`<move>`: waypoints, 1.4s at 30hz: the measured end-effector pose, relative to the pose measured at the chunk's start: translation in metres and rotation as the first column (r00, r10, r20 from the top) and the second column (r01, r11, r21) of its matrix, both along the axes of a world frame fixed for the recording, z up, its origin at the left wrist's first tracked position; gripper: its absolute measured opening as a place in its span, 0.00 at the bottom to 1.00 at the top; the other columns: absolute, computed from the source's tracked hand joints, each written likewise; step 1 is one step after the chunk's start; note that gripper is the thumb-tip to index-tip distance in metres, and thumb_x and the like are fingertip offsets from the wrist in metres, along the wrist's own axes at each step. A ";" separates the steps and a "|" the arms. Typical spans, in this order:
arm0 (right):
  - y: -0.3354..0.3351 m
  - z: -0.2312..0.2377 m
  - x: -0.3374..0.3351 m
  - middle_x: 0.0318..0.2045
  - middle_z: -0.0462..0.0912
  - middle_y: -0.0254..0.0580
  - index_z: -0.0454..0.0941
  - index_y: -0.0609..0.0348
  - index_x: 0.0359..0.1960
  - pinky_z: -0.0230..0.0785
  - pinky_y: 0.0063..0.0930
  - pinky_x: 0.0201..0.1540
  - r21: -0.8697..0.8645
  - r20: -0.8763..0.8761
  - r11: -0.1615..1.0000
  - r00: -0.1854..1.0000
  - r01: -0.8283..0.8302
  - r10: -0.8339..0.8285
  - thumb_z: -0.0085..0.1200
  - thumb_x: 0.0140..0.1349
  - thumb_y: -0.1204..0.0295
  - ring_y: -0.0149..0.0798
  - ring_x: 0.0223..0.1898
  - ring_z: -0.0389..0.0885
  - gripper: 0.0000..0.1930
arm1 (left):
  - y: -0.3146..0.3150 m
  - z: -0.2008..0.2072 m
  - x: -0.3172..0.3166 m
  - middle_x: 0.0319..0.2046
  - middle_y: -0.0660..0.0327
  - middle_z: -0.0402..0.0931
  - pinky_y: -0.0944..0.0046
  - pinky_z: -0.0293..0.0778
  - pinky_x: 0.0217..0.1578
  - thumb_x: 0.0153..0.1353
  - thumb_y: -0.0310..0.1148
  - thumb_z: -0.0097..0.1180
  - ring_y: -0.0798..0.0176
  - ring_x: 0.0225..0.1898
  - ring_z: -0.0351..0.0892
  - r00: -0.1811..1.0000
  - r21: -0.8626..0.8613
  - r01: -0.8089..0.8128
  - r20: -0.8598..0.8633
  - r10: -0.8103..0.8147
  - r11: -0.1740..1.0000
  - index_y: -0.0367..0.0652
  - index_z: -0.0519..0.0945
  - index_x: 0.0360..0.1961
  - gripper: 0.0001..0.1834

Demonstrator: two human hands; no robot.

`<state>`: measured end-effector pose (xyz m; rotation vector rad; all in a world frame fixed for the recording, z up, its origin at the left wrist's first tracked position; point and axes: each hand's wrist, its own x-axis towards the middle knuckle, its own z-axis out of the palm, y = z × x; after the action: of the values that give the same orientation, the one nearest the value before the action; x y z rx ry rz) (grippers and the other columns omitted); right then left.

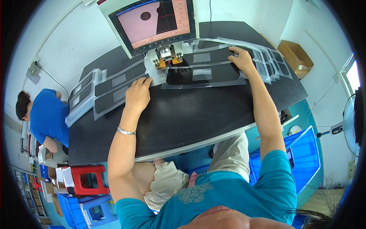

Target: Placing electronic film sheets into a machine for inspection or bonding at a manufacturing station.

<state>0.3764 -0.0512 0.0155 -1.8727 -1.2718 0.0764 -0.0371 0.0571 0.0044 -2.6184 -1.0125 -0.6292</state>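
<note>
A long clear-edged plastic sheet with a dark field and a pale rectangular window (186,76) lies under the machine's metal head (166,54). My right hand (241,61) rests at its far right end, thumb and fingertips apart on the sheets there. On the left, my left hand (138,94) lies palm down with its fingertips at the right end of a similar sheet (110,89). Its fingers are stretched out, and their undersides are hidden. Above the metal head, a monitor (154,21) shows a pink and black picture with a dark round spot.
Fanned stacks of sheets lie at the table's left (82,105) and right (272,63). A cardboard box (296,57) stands beyond the right edge. Below are a blue bin (307,152) and a red stool (88,187). A person in blue (49,114) sits at the left; a fan (350,122) stands right.
</note>
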 end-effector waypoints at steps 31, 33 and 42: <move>0.012 -0.010 0.002 0.57 0.78 0.54 0.78 0.61 0.57 0.64 0.40 0.65 0.171 0.113 0.967 0.971 0.190 -0.210 0.58 0.54 0.69 0.53 0.61 0.74 0.26 | -0.016 0.010 0.008 0.53 0.59 0.79 0.53 0.78 0.48 0.62 0.26 0.53 0.51 0.53 0.79 0.998 -0.161 -0.029 -0.056 0.021 0.987 0.48 0.78 0.55 0.19; 0.010 -0.009 0.002 0.57 0.78 0.54 0.78 0.61 0.57 0.64 0.40 0.65 0.167 0.111 0.967 0.971 0.191 -0.211 0.58 0.54 0.69 0.53 0.61 0.74 0.26 | -0.016 0.010 0.008 0.53 0.59 0.79 0.53 0.78 0.48 0.62 0.26 0.53 0.50 0.53 0.79 0.999 -0.152 -0.028 -0.048 0.021 0.988 0.48 0.78 0.55 0.19; -0.002 0.008 0.016 0.59 0.77 0.50 0.74 0.51 0.61 0.67 0.41 0.62 0.100 0.278 0.984 0.945 0.150 -0.172 0.63 0.53 0.68 0.54 0.60 0.74 0.30 | -0.033 0.014 0.015 0.52 0.58 0.79 0.53 0.78 0.48 0.63 0.27 0.52 0.50 0.52 0.79 0.998 -0.132 0.035 -0.044 -0.041 0.991 0.48 0.79 0.54 0.18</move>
<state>0.3926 -0.0536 0.0230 -1.9627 -1.2847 -0.3383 -0.0221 0.0236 0.0184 -2.7579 -1.0256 -0.5244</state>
